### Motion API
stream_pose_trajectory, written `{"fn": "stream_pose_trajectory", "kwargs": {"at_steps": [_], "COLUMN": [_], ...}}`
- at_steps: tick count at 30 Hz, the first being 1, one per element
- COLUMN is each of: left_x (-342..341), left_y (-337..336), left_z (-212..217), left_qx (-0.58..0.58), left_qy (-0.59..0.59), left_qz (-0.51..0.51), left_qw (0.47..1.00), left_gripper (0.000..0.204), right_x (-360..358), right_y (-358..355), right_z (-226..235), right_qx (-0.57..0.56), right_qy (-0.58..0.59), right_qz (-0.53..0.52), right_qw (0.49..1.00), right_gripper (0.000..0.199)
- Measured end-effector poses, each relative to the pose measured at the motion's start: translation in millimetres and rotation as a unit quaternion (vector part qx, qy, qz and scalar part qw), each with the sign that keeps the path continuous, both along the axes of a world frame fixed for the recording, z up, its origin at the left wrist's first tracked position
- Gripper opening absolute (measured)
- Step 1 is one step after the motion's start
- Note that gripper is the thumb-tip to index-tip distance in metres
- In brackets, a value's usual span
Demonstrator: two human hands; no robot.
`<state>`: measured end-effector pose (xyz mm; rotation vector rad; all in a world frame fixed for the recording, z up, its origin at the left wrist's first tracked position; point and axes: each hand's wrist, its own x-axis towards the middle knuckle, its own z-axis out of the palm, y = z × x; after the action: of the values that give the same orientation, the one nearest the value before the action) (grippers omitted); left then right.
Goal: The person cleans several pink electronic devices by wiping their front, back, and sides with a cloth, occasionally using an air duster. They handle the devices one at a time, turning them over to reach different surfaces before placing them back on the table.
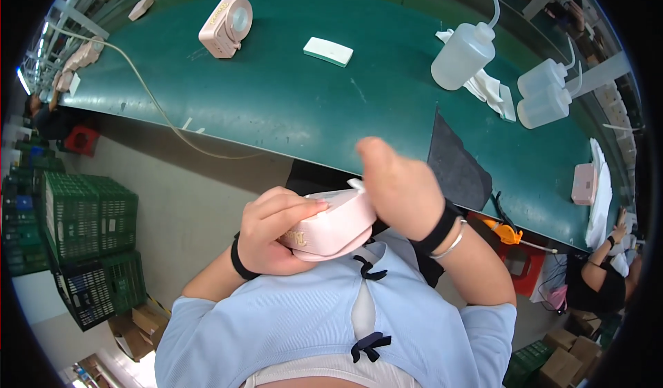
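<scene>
Close in front of my chest I hold a pale pink, rounded device (330, 230) with gold lettering on its side. My left hand (271, 230) is closed around its left end, with fingers over the top and the thumb side below. My right hand (402, 189) is curled at the device's right end, slightly smeared by motion, with its fingertips hidden. A small white scrap (356, 185) pokes out between this hand and the device; it may be cloth, but I cannot make out its kind.
On the green table (276, 105) are another pink device with a round front (228, 27), a white block (328, 52), squeeze bottles (464, 56), white cloths (487, 90) and a black mat (457, 163). A hose (141, 77) crosses the table edge. Green crates (90, 215) stand left; a co-worker (601, 281) sits right.
</scene>
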<state>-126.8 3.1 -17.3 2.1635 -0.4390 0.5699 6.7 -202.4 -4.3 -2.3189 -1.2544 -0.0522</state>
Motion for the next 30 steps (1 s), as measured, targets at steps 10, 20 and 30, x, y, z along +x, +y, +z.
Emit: {"fn": "stream_pose_trajectory", "kwargs": {"at_steps": [10, 20, 30], "left_x": [9.6, 20.3, 15.5], "left_y": [32.9, 9.1, 0.6], "left_z": [-52.8, -52.5, -61.5], "left_qx": [-0.262, -0.643, -0.723], "left_qy": [0.014, 0.226, 0.29], "left_qz": [-0.091, -0.115, -0.097], "left_qw": [0.961, 0.723, 0.619], "left_gripper": [0.073, 0.104, 0.08], "right_x": [18.1, 26.5, 20.2], "right_y": [-48.9, -13.7, 29.5], "right_z": [-26.0, 0.3, -10.6], "right_qx": [0.268, 0.489, 0.317], "right_qy": [0.377, 0.487, 0.514], "right_qz": [-0.14, -0.018, 0.226], "right_qw": [0.876, 0.724, 0.764], "right_gripper": [0.02, 0.027, 0.031]}}
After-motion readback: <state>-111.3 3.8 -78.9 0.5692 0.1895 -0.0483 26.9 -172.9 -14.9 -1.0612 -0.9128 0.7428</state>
